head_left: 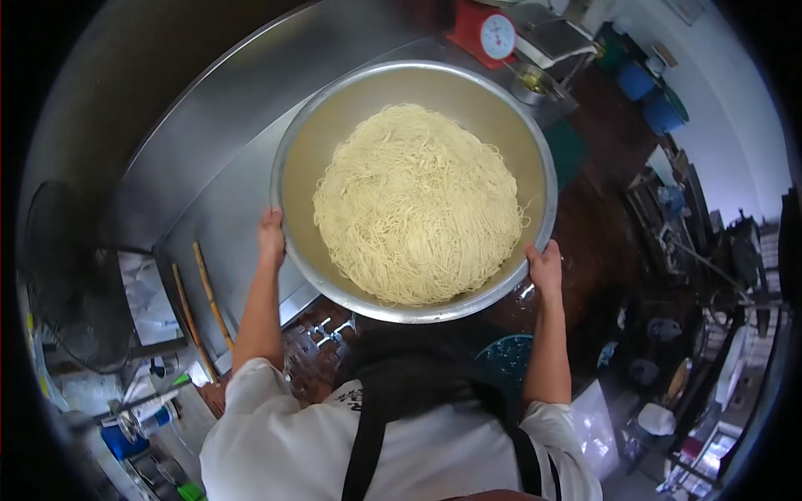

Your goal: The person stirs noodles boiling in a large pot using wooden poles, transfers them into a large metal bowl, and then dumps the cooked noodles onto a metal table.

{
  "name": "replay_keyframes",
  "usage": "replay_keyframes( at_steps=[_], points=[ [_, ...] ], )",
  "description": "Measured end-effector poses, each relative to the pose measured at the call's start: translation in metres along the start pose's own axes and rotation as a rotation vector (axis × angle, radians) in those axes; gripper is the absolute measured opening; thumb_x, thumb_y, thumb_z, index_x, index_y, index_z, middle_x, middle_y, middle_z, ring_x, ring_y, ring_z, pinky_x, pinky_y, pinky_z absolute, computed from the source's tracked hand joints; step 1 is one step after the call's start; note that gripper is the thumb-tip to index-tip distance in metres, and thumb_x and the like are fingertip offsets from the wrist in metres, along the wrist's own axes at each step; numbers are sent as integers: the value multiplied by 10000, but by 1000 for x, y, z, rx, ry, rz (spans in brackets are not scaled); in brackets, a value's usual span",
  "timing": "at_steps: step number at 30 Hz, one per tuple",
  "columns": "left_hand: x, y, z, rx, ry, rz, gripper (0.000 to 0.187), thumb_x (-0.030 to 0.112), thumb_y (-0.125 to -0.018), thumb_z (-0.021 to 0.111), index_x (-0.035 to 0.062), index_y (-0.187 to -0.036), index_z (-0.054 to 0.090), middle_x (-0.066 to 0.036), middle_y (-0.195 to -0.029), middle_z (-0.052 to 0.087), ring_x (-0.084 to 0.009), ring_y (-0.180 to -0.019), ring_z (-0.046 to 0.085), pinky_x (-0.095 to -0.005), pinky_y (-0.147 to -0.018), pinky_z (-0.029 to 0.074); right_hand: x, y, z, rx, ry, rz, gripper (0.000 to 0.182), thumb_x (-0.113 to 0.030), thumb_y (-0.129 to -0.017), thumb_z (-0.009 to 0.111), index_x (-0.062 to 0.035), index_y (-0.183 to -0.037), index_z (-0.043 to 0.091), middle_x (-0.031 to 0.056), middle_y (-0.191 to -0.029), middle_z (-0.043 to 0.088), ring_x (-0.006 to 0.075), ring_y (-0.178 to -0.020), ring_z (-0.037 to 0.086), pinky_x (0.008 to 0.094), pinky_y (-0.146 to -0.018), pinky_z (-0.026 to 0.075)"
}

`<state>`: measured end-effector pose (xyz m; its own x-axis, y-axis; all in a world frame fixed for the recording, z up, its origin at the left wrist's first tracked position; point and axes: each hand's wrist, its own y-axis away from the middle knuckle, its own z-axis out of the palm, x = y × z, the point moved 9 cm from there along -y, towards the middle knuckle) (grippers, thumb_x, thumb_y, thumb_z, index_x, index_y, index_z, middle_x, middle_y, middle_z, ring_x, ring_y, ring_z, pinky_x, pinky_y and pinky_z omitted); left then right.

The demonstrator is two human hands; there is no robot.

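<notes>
You hold a big steel bowl (535,142) out in front of your chest with both hands, one on each side of its rim. Your left hand (271,238) clamps the rim at the bowl's left edge, thumb on the inside lip and the other fingers hidden under the outer wall, so its grip is pinched on the metal. Your right hand (545,269) does the same on the lower right edge, thumb over the rim, the rest of the fingers out of sight beneath; its grip is likewise pinched on the bowl.

A broad heap of pale yellow noodles (416,200) fills the middle of the bowl, leaving a bare ring of steel all around it. The bowl hangs over the near edge of a long steel tabletop (209,209); you cannot tell whether its far side rests on that surface.

Beyond the bowl, a red scale (484,32) with a round white dial stands on the tabletop, and a small metal bowl (535,83) sits just beside it. Two wooden sticks (209,292) lean by the tabletop's left end, near your left forearm. A dark fan (63,275) stands further left. Two blue tubs (652,96) sit on the floor at the upper right.
</notes>
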<state>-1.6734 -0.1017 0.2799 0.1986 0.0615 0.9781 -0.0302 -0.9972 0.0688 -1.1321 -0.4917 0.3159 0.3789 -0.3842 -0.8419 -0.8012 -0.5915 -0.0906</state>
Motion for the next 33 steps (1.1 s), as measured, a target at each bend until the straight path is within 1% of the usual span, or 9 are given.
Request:
replay_keyframes(
  at_steps=[2,4,8,17,22,26,28,30,33],
  points=[
    [3,95,-8,74,45,-53,642,308,-1006,520,-89,-1477,343,-221,-1449,490,-277,-1330,473,-340,-1124,340,37,36,-46,16,-73,-69,296,-177,-884,690,53,-1040,587,211,-940,660,306,-896,661,396,-846,489],
    [20,-51,21,63,135,-110,610,246,-1004,521,-91,-1477,337,-217,-1431,505,-270,-1299,500,-332,-1102,365,-23,-66,36,-42,28,-22,255,-140,-885,680,47,-1030,587,181,-933,666,263,-865,655,372,-812,495],
    [40,6,29,46,328,-230,515,207,-1013,485,-105,-1416,405,-201,-1364,554,-286,-1217,560,-343,-1026,440,-60,-97,-10,-84,-344,26,150,-56,-884,641,26,-999,589,83,-893,655,144,-780,596,295,-725,481],
    [-55,4,115,-237,840,-630,383,231,-1044,396,-49,-1268,529,-180,-1189,644,-319,-1043,648,-461,-926,534,-420,-123,-13,70,-229,-539,102,-73,-788,565,-11,-858,604,-8,-748,559,84,-653,489,254,-598,383],
    [-49,19,172,-370,1016,-822,367,244,-1050,351,-4,-1228,555,-168,-1235,626,-313,-1094,614,-482,-968,505,-594,-138,68,79,173,-944,128,-125,-794,606,1,-773,600,41,-679,529,143,-631,489,322,-585,399],
    [-16,44,197,-319,1246,-904,230,184,-1010,380,51,-1034,567,-98,-884,622,-189,-594,529,-281,-548,479,-688,-89,152,-77,495,-863,396,-233,-851,640,111,-1048,647,180,-805,681,226,-786,656,390,-698,504],
    [-1,54,212,-415,1246,-926,219,164,-997,381,49,-1026,566,-104,-839,615,-176,-527,500,-245,-473,421,-701,-62,163,-8,566,-893,409,-218,-845,594,130,-1057,629,306,-978,655,383,-968,644,438,-843,508],
    [-30,68,246,-493,1265,-996,289,173,-1020,337,31,-1100,575,-140,-926,647,-219,-659,595,-301,-573,506,-695,-51,162,19,603,-904,421,-208,-847,585,137,-1089,588,366,-1092,635,463,-1092,621,460,-943,495],
    [1,98,264,-591,1274,-1049,376,219,-1047,300,9,-1230,552,-168,-1091,644,-279,-913,635,-389,-812,537,-683,-3,132,-85,475,-817,440,-108,-855,534,151,-1209,550,359,-953,663,443,-914,683,450,-829,534]
  ],
)
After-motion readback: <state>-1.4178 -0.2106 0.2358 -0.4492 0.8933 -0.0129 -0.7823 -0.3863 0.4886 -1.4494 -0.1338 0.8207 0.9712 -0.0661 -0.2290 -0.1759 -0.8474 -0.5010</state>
